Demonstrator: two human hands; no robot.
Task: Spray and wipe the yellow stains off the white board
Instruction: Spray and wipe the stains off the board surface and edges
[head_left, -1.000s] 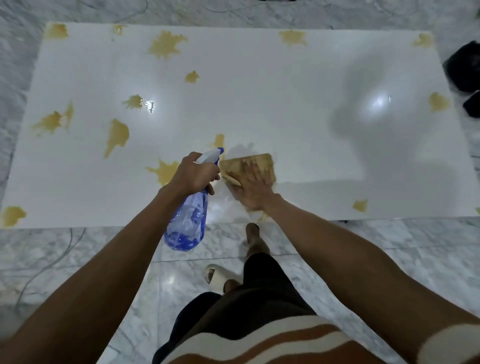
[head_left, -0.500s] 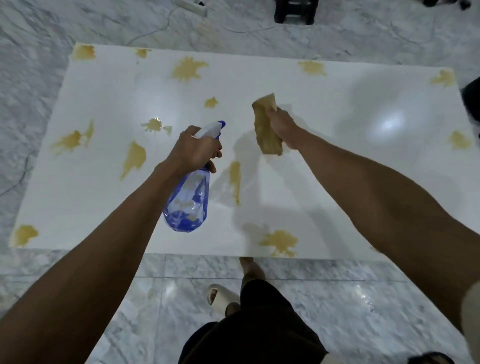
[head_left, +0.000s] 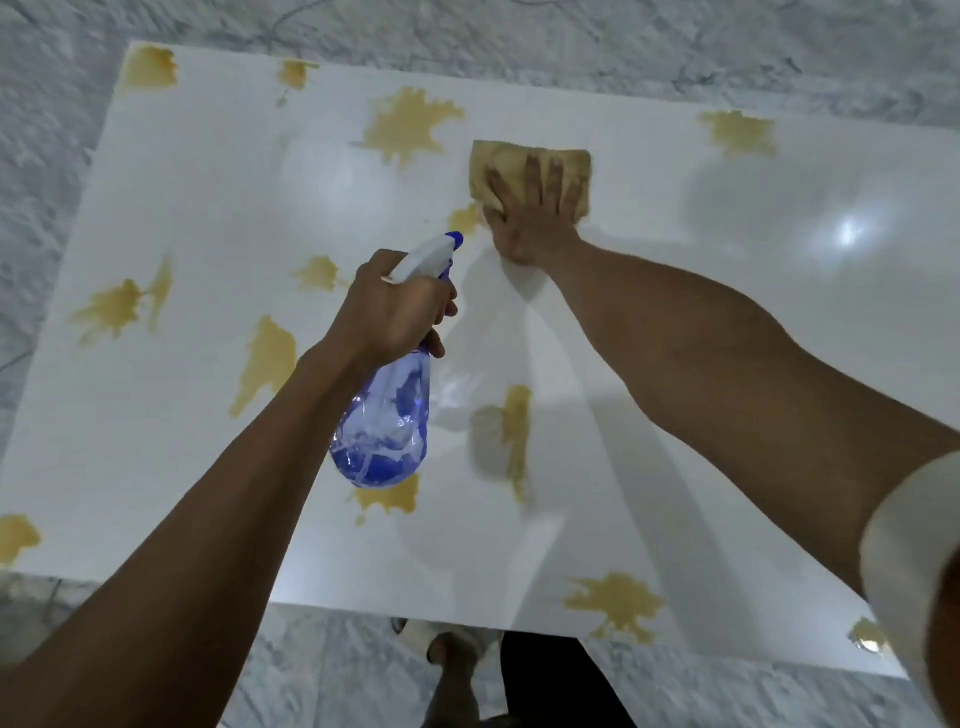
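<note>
The white board (head_left: 197, 218) lies flat on the floor, dotted with several yellow stains, the largest (head_left: 410, 124) near the far edge. My right hand (head_left: 530, 218) presses flat on a tan cloth (head_left: 498, 156) on the board's far middle, beside a small stain (head_left: 464, 218). My left hand (head_left: 395, 306) grips the neck of a blue spray bottle (head_left: 387, 421), held above the board with its nozzle pointing toward the cloth. More stains sit at the left (head_left: 119, 306), centre (head_left: 517, 431) and near edge (head_left: 615, 603).
Grey marble floor (head_left: 623, 47) surrounds the board on all sides. My foot in a pale sandal (head_left: 447, 644) stands at the board's near edge. Bright light reflections (head_left: 849, 231) glare on the board's right part.
My right hand carried the cloth from the near edge up to the far middle and flattened it on the board. The bottle stayed raised in my left hand. The view shifted closer.
</note>
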